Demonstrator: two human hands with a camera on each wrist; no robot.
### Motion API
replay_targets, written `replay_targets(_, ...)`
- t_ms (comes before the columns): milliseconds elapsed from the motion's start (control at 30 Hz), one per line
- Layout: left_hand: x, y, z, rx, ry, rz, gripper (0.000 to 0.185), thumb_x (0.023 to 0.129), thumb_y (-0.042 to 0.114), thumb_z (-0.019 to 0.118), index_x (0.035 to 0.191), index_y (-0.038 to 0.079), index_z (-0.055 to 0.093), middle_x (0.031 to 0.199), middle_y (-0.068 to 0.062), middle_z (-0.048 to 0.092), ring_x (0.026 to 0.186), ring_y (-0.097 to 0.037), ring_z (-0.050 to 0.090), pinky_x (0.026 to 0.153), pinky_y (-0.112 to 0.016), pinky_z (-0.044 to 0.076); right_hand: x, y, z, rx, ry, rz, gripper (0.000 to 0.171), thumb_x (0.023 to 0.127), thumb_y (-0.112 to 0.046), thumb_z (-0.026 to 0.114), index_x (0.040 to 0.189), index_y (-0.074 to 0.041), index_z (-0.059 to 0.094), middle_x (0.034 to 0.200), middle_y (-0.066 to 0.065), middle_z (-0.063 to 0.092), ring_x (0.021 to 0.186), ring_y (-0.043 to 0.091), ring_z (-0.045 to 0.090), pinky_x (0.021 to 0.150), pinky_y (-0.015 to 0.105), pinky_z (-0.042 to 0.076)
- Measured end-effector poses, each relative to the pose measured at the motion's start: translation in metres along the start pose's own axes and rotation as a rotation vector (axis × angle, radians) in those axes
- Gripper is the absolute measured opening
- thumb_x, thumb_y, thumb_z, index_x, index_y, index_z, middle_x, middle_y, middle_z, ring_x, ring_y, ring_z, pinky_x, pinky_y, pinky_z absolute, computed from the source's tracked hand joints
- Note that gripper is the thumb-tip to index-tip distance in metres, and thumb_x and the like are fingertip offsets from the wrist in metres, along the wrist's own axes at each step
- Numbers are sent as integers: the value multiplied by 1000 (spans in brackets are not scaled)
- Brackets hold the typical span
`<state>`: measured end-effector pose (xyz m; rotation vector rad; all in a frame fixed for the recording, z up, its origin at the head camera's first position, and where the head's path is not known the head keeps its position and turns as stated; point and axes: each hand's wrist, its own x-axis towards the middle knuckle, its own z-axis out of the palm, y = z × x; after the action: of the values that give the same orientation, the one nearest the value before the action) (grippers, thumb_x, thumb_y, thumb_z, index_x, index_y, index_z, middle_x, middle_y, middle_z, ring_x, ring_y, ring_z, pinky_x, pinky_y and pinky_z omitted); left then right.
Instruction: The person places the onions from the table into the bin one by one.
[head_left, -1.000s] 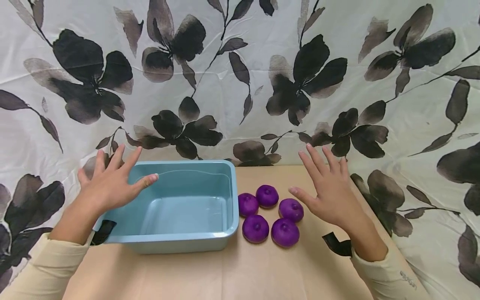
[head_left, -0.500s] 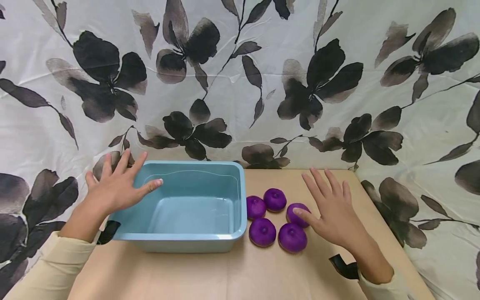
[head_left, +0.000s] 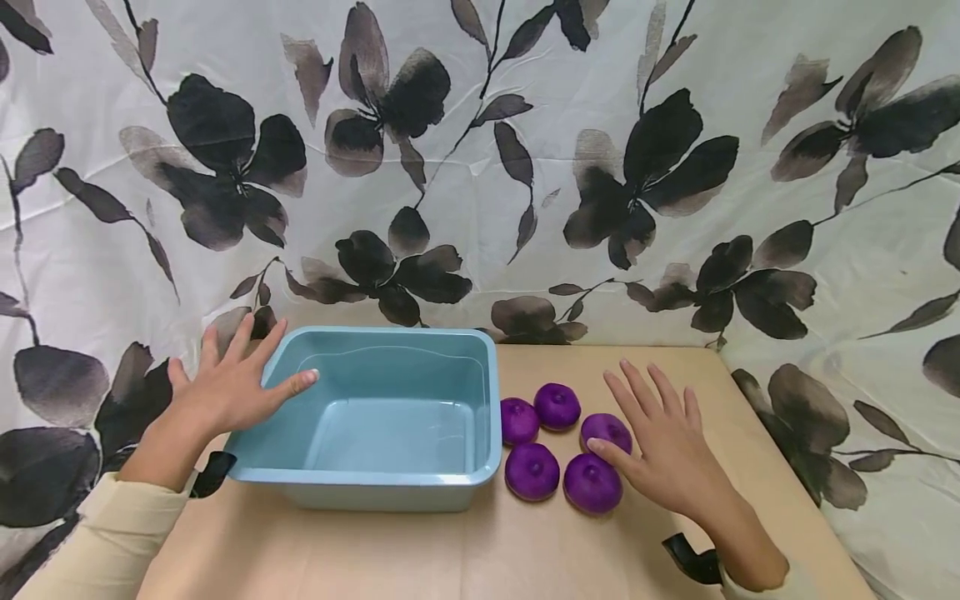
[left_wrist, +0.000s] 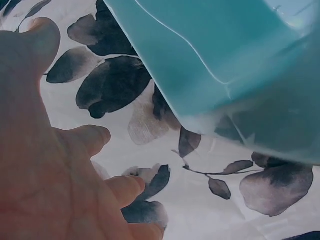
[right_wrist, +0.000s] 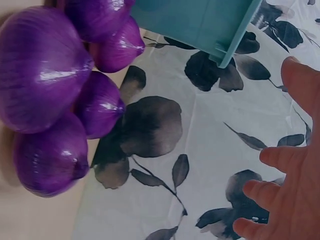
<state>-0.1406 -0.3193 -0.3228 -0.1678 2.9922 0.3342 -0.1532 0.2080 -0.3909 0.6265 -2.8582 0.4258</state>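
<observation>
A light blue plastic tub (head_left: 393,479) stands on the table, its inside bare. To its right several purple onions (head_left: 592,483) sit close together; their glossy skins and pointed tips show in the right wrist view, as on one onion (right_wrist: 42,70). My left hand (head_left: 225,396), fingers spread, hovers over the tub's left rim and holds nothing. In the left wrist view the same hand (left_wrist: 65,165) appears apart from the tub (left_wrist: 200,60). My right hand (head_left: 667,446) is spread just right of the onions, its thumb overlapping one in the head view; it holds nothing.
The light wooden table (head_left: 375,558) reaches forward to a white cloth (head_left: 480,192) with dark printed flowers hanging behind it. Its right edge runs slantwise beside my right arm. Black straps (head_left: 692,558) sit at both wrists.
The head view has shifted, so the tub and onions appear farther right and slightly lower. My right hand has come lower and closer to the onions. Both hands stay spread.
</observation>
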Motion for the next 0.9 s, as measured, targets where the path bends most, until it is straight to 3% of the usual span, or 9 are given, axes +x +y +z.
replay_targets(300,0,-11,-6,-8,-47,-29,108,91,87,40,169,22,1,171,-29,-9,150,-65,-21,103,-92,-13,-5,2,9,15,-17,15,91,95,-59,67,166,-20,27,173,14,23,156,50,14,116,82,3)
replay_targets(600,-5,-22,5,12,-18,-67,113,88,88,46,168,18,8,171,-31,-1,150,-67,-16,103,-91,-14,-13,3,20,46,-15,19,89,93,-57,71,164,-21,32,171,15,27,156,51,16,117,81,1)
replay_targets(900,-8,-36,12,-16,-24,-86,113,88,89,44,169,20,5,171,-29,-4,149,-67,-19,102,-92,-14,-17,2,35,48,-53,35,88,93,-61,69,164,-21,33,172,14,26,156,50,16,116,82,4)
